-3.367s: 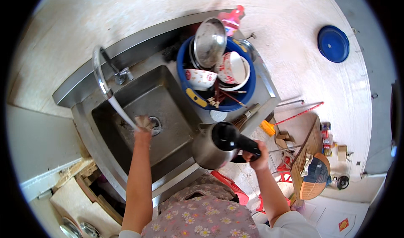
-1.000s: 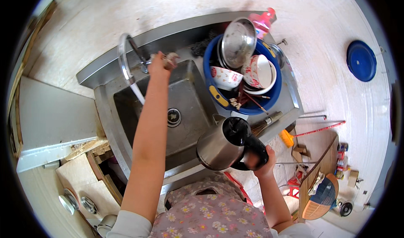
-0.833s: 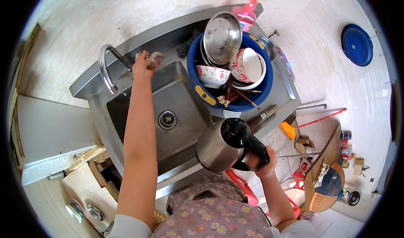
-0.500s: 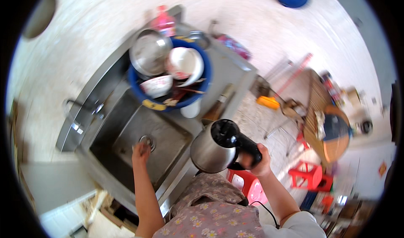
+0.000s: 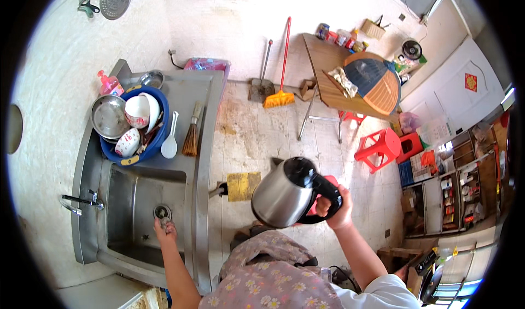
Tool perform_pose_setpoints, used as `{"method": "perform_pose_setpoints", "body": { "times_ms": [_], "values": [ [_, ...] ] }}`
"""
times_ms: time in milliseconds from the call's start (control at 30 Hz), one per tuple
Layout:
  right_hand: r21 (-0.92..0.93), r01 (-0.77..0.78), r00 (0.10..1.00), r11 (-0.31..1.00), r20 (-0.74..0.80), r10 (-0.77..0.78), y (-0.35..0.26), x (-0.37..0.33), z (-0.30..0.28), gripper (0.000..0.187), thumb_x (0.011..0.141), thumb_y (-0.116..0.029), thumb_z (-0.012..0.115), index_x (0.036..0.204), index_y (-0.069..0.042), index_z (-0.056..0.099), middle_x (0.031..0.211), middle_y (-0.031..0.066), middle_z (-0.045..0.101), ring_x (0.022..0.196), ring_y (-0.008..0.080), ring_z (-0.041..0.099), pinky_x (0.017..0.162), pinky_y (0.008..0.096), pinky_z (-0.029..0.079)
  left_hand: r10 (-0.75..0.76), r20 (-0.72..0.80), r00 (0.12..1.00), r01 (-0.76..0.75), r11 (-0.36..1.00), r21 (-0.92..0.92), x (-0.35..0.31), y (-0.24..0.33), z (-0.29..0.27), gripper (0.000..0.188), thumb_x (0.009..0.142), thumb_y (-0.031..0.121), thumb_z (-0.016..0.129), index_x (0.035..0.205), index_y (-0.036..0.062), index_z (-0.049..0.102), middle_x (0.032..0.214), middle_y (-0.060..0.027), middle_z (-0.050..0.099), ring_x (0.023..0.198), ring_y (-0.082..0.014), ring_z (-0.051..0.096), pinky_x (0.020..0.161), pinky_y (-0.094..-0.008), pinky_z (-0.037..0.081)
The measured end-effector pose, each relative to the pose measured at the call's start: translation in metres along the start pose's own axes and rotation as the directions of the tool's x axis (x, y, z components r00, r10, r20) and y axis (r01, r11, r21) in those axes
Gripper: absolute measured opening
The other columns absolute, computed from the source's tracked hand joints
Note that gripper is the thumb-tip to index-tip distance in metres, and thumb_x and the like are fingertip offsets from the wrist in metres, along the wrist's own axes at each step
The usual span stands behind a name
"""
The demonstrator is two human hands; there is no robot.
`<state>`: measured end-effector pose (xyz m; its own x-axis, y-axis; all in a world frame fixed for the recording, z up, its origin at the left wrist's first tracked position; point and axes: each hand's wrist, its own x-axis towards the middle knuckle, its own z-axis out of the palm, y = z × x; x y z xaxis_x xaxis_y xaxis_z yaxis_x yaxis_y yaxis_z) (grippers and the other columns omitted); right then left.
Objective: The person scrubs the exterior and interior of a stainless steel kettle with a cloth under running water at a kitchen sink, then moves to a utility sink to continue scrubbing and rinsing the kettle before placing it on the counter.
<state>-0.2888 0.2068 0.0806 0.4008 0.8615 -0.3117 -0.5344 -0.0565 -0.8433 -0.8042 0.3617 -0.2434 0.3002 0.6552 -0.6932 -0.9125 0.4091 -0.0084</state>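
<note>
A stainless-steel electric kettle (image 5: 281,197) with a black lid and handle hangs in front of me above the floor, tilted. My right hand (image 5: 339,208) is closed around its handle. Down in the steel sink (image 5: 123,199), my left hand (image 5: 164,231) is beside the drain (image 5: 161,211). Its fingers are curled around a small greyish thing too unclear to name. To the sink's left stands the faucet (image 5: 82,202). Past the basin, a blue tub (image 5: 162,143) holds bowls and a metal pan (image 5: 109,116).
A white rice paddle (image 5: 170,142) and a straw brush (image 5: 191,134) lie on the steel counter. Against the far wall lean a broom (image 5: 280,98) and a dustpan (image 5: 261,90). A wooden table (image 5: 325,79) and red stools (image 5: 378,149) stand to the right.
My view has swung toward the right, bringing the table and shelves further in. The kettle stays in my right hand; my left hand remains by the drain.
</note>
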Motion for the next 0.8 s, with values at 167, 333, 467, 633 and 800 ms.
{"method": "perform_pose_setpoints", "body": {
  "times_ms": [167,333,467,633,800],
  "values": [
    [0.17,0.079,0.997,0.982,-0.028,-0.076,-0.017,-0.019,-0.026,0.054,0.088,-0.055,0.034,0.056,-0.012,0.039,0.046,0.0004,0.036,0.037,0.0149,0.033,0.04,0.0273,0.028,0.404,-0.352,0.844,-0.146,0.805,0.575,0.013,-0.018,0.032,0.029,0.078,0.041,0.066,0.087,0.0165,0.053,0.072,-0.0043,0.049,0.056,-0.0145,0.046,0.04,-0.024,0.033],
    [0.309,0.069,0.997,0.949,-0.04,-0.059,-0.021,-0.02,-0.035,0.053,0.089,-0.054,0.035,0.055,-0.013,0.035,0.047,-0.0007,0.034,0.038,0.0123,0.03,0.039,0.0256,0.026,0.613,-0.402,0.68,-0.253,0.711,0.656,0.009,-0.044,0.038,0.02,0.079,0.031,0.061,0.086,0.0152,0.052,0.07,-0.0051,0.049,0.054,-0.0173,0.047,0.039,-0.0294,0.033],
    [0.426,-0.003,0.999,0.905,-0.038,0.021,-0.015,-0.01,-0.033,0.052,0.088,-0.053,0.038,0.055,-0.013,0.035,0.047,-0.0006,0.036,0.039,0.0118,0.031,0.039,0.0247,0.026,0.799,-0.301,0.52,-0.204,0.459,0.865,0.021,-0.028,-0.012,0.016,0.078,0.022,0.062,0.082,0.0076,0.056,0.064,-0.0079,0.054,0.053,-0.0189,0.052,0.045,-0.034,0.039],
    [0.483,-0.089,0.992,0.871,-0.035,0.121,-0.004,0.008,-0.027,0.049,0.086,-0.052,0.041,0.057,-0.013,0.036,0.049,-0.0002,0.037,0.042,0.0118,0.033,0.041,0.025,0.028,0.644,0.021,0.764,0.049,-0.09,0.995,-0.011,-0.04,0.0,0.024,0.073,0.017,0.072,0.087,0.0008,0.061,0.07,-0.007,0.062,0.057,-0.023,0.057,0.056,-0.0381,0.046],
    [0.472,-0.181,0.942,0.863,-0.17,0.29,0.013,0.038,0.011,0.048,0.086,-0.049,0.039,0.055,-0.012,0.039,0.049,0.0005,0.038,0.044,0.0142,0.036,0.044,0.0258,0.032,0.698,0.156,0.699,-0.157,-0.063,0.986,-0.01,-0.004,-0.047,0.028,0.075,0.021,0.073,0.088,0.0064,0.054,0.07,-0.0028,0.054,0.057,-0.0135,0.05,0.049,-0.0349,0.041]
  ]
}}
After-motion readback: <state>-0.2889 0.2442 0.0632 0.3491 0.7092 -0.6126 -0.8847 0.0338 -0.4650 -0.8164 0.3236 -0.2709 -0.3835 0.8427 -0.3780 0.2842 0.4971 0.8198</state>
